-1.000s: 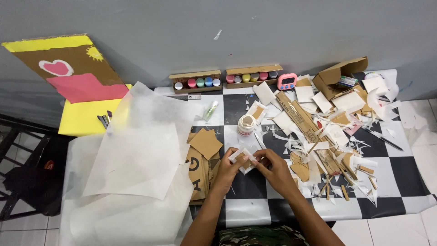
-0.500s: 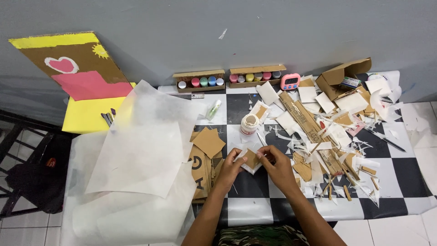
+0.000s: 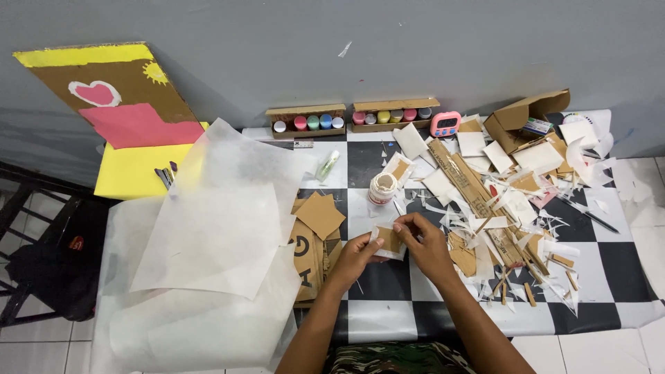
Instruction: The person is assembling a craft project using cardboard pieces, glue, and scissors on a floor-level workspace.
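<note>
Both hands have drawn closer on the cardboard square [image 3: 389,239], left hand [image 3: 357,254] and right hand [image 3: 424,239] pinching its edges above the checkered table [image 3: 374,277]. Painted sign [image 3: 114,104] leans left; two paint trays [image 3: 307,121] sit against the wall beside one pink timer [image 3: 445,124].

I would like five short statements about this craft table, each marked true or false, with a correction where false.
1. Both hands hold a small cardboard square backed by white paper. True.
2. The left hand rests on the glue jar. False: the jar stands apart, beyond the hands.
3. Two trays of paint pots stand against the wall. True.
4. The pink timer lies on the floor. False: it sits on the table near the wall.
5. The right hand holds scissors. False: its fingers pinch the square's edge.
</note>
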